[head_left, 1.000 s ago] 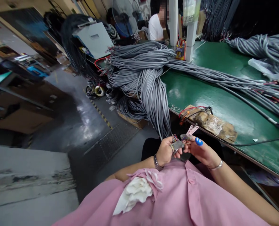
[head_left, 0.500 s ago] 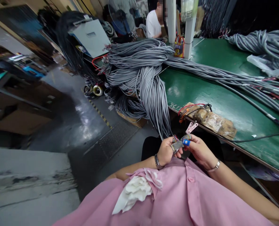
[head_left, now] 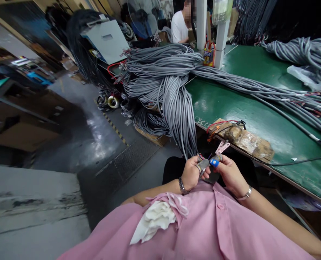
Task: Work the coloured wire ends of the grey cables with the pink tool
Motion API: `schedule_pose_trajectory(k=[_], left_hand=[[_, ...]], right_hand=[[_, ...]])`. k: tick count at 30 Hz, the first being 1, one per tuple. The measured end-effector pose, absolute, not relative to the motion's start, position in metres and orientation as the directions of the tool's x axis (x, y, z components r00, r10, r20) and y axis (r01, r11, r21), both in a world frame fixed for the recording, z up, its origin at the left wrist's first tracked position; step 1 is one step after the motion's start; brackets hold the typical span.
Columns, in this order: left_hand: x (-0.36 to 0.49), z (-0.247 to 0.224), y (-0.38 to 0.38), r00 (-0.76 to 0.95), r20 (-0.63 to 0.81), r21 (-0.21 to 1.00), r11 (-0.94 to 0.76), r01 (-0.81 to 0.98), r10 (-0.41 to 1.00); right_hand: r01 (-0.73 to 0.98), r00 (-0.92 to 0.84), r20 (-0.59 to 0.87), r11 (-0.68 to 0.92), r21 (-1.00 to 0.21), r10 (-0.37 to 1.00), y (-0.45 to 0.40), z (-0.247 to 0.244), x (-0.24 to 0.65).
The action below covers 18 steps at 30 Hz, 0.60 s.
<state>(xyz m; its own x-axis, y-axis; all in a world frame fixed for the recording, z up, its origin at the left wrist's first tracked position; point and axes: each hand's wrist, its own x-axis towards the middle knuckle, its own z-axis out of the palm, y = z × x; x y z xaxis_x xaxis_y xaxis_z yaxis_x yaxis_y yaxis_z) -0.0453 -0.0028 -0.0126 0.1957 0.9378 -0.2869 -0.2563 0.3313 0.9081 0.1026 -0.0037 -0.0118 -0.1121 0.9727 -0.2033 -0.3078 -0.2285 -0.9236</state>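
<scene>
Close in front of my body, my left hand (head_left: 194,171) is closed on the stripped end of a grey cable, whose thin coloured wires (head_left: 201,156) stick up above the fingers. My right hand (head_left: 227,169) pinches at the wires beside it, thumb and forefinger together; a blue wrap covers the thumb tip. Grey coverings sit on some fingertips of both hands. From my left hand the grey cables (head_left: 180,112) run up into a thick bundle hanging over the table edge. A pink clip-like piece (head_left: 222,147) stands just beyond my right fingers.
On the green table (head_left: 217,104), a wooden block (head_left: 249,142) with red and black leads lies at the near edge. More grey cable coils (head_left: 303,52) lie at the far right. A person in a white shirt (head_left: 179,27) sits beyond the table. A grey box (head_left: 108,41) stands at the left.
My right fingers have drawn slightly away from my left hand, opening a small gap. My left hand stays nearly in place. The view has shifted slightly.
</scene>
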Motion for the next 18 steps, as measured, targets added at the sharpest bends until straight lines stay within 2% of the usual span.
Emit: schedule_pose_trajectory(k=[5,11,18], left_hand=[[-0.046,-0.012,0.0,0.171,-0.294,0.906,0.331,-0.264,0.94],[-0.049,-0.014,-0.002,0.237,-0.292,0.919,0.34,-0.198,0.927],[-0.053,-0.015,-0.003,0.381,-0.324,0.933,0.358,-0.022,0.866]], right_hand=[[-0.283,-0.144,-0.175,-0.21,-0.936,0.974,-0.005,-0.012,0.106],[-0.32,-0.237,-0.216,-0.286,-0.903,0.947,0.001,-0.011,0.116],[-0.154,-0.274,-0.212,-0.26,-0.953,0.938,0.01,-0.009,0.125]])
